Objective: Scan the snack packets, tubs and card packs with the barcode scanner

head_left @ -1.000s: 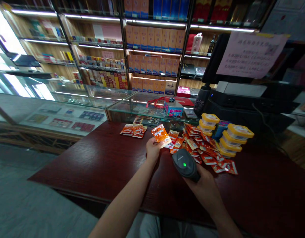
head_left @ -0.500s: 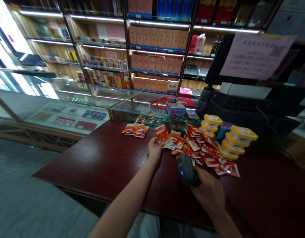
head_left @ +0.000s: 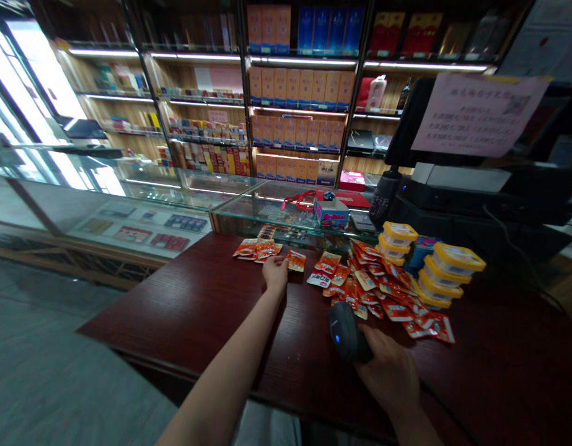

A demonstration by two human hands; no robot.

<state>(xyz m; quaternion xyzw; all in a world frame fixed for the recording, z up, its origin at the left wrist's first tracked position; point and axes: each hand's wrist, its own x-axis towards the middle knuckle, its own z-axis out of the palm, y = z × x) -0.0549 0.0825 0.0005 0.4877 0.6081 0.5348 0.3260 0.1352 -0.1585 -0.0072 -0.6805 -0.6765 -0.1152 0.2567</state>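
My left hand (head_left: 275,274) is closed at the edge of a small orange snack packet (head_left: 296,261), low over the dark red counter. Just beyond it lies a small group of similar orange packets (head_left: 255,248). My right hand (head_left: 388,367) grips a black handheld barcode scanner (head_left: 344,331), its blue light showing and its head turned towards the packets. In front of the scanner, a loose heap of orange snack packets (head_left: 376,279) spreads over the counter. A packet with a white end (head_left: 320,278) lies at the heap's left side.
Yellow-lidded tubs (head_left: 446,272) stand stacked right of the heap, with a second stack (head_left: 397,235) behind. A colourful box (head_left: 331,214) sits on the glass display case (head_left: 239,199). A monitor with a taped pink notice (head_left: 481,114) stands at the right. The scanner's cable (head_left: 446,406) trails over the counter.
My left hand has moved left with the orange packet, away from the heap towards the small group. My right hand still holds the scanner in nearly the same place. The view has tilted slightly upward.
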